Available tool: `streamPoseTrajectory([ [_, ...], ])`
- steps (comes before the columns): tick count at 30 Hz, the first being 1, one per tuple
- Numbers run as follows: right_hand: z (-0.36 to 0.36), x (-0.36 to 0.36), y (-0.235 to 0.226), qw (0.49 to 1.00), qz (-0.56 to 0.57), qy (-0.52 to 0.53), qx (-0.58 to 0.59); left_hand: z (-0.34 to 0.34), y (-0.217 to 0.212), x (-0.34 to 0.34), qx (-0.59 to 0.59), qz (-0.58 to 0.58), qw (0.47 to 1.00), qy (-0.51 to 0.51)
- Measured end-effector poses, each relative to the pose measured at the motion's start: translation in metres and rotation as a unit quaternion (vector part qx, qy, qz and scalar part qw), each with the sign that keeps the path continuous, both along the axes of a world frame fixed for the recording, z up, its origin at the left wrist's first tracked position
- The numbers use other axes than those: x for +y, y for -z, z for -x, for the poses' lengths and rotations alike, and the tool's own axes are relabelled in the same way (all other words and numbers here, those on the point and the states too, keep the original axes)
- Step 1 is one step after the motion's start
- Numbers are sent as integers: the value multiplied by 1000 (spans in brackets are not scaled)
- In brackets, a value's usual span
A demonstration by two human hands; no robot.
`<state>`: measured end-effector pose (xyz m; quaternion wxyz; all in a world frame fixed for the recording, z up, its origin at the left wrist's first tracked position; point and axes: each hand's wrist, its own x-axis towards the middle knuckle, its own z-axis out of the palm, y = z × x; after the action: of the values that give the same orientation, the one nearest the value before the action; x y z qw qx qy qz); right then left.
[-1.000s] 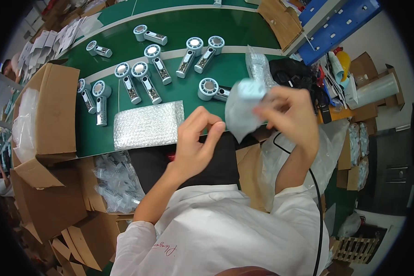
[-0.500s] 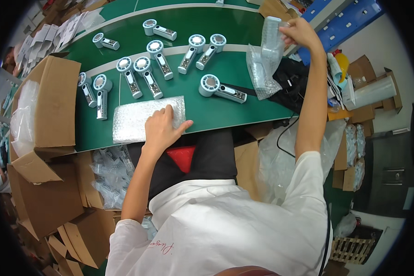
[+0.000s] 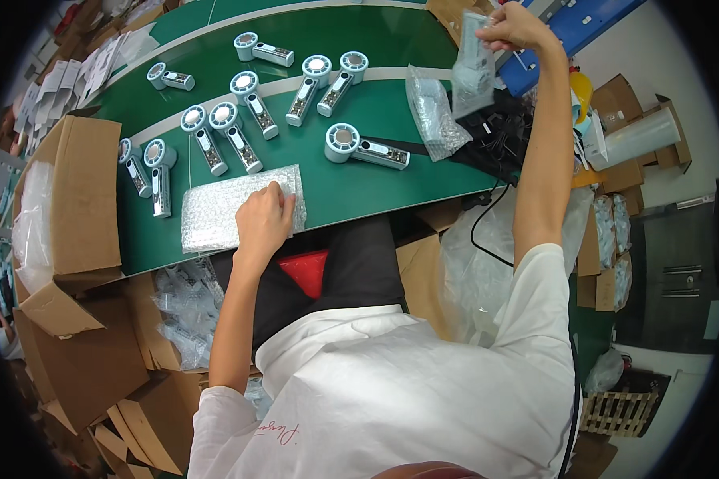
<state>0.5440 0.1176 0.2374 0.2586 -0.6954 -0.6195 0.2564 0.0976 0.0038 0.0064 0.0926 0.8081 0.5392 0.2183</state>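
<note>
Up at the far right, my right hand (image 3: 518, 29) pinches the upper end of a clear bubble-wrap pouch (image 3: 473, 76); something pale blue shows inside. Another filled bubble-wrap pouch (image 3: 433, 116) leans beside it at the table's right end. My left hand (image 3: 262, 222) rests on a flat bubble-wrap bag (image 3: 208, 214) near the table's front edge. Its fingers are curled in, and whatever they may grip is hidden. Between the hands lies a light-blue handheld fan (image 3: 363, 146) with a round head and a clear-sided handle.
Several similar handheld fans (image 3: 252, 104) lie across the green table (image 3: 295, 188). An open cardboard box (image 3: 84, 195) with plastic wrap stands at the left. Black cables (image 3: 499, 132) are heaped at the right. Below the table, another box holds wrapped pouches (image 3: 188, 311).
My right hand has lifted its pouch up and away from the other pouch, which stays on the table. My left hand's spread fingers have curled in on the flat bag. The view has shifted slightly.
</note>
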Motion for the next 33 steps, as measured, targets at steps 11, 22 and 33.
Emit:
streamPoseTrajectory([
  [11, -7, 8, 5, 998, 53, -35, 20, 1, 7, -3, 5, -13, 1000, -7],
  [22, 5, 28, 16, 997, -61, -11, -33, 1, 5, -2, -13, -27, 1000, -6],
  [33, 28, -10, -6, 960, -224, -151, -68, 1, 5, -4, -14, -18, 1000, -2],
])
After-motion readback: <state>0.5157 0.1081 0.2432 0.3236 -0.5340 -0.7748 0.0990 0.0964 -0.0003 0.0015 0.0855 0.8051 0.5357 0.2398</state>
